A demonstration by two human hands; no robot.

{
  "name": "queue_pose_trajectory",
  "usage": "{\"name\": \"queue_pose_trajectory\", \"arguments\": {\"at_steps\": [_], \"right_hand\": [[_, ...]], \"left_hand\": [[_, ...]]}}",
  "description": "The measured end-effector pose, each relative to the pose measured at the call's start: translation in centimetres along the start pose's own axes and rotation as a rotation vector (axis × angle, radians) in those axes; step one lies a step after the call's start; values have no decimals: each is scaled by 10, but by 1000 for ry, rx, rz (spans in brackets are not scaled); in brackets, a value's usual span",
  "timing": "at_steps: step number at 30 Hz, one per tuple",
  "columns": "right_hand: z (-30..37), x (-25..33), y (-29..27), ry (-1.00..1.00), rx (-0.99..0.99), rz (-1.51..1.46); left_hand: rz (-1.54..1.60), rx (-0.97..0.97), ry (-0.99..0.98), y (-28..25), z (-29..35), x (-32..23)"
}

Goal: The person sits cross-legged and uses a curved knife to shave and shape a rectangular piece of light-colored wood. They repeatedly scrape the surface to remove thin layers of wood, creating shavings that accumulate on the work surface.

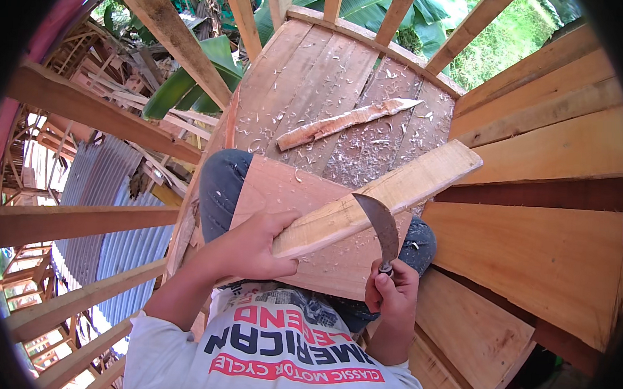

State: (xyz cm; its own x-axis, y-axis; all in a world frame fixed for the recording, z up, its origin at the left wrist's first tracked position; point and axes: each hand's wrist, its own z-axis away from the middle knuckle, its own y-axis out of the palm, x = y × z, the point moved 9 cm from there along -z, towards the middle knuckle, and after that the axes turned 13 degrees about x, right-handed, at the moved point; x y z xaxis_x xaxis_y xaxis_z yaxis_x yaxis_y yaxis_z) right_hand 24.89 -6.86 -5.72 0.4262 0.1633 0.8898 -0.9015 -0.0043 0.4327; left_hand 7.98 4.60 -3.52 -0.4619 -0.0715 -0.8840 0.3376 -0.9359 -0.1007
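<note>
A pale wooden plank [402,184] lies slantwise over a flat reddish board [322,264] on my lap. My left hand [257,244] grips the plank's near end, thumb on one side and fingers on the other. In my right hand [394,292] is a sickle [383,229] with a dark curved blade; its handle is mostly hidden in my fist. The blade stands upright with its tip over the plank's near edge; whether it touches the wood I cannot tell. Beyond the board, a roughly carved stick [346,123] with a pointed end rests on the floor planks.
Wood shavings [358,155] are scattered over the plank floor [282,75]. Wooden rails [81,219] stand along the left and far sides. At the right are stacked wide boards [517,252]. Corrugated roofing [116,214] shows below on the left, green leaves [212,72] beyond.
</note>
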Motion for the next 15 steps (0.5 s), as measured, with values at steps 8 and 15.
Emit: {"name": "queue_pose_trajectory", "arguments": {"at_steps": [8, 15], "right_hand": [[33, 63, -83, -499, -402, -141], [3, -2, 3, 167, 116, -45]], "left_hand": [[37, -108, 15, -11, 13, 14], [-8, -100, 69, -8, 10, 5]]}}
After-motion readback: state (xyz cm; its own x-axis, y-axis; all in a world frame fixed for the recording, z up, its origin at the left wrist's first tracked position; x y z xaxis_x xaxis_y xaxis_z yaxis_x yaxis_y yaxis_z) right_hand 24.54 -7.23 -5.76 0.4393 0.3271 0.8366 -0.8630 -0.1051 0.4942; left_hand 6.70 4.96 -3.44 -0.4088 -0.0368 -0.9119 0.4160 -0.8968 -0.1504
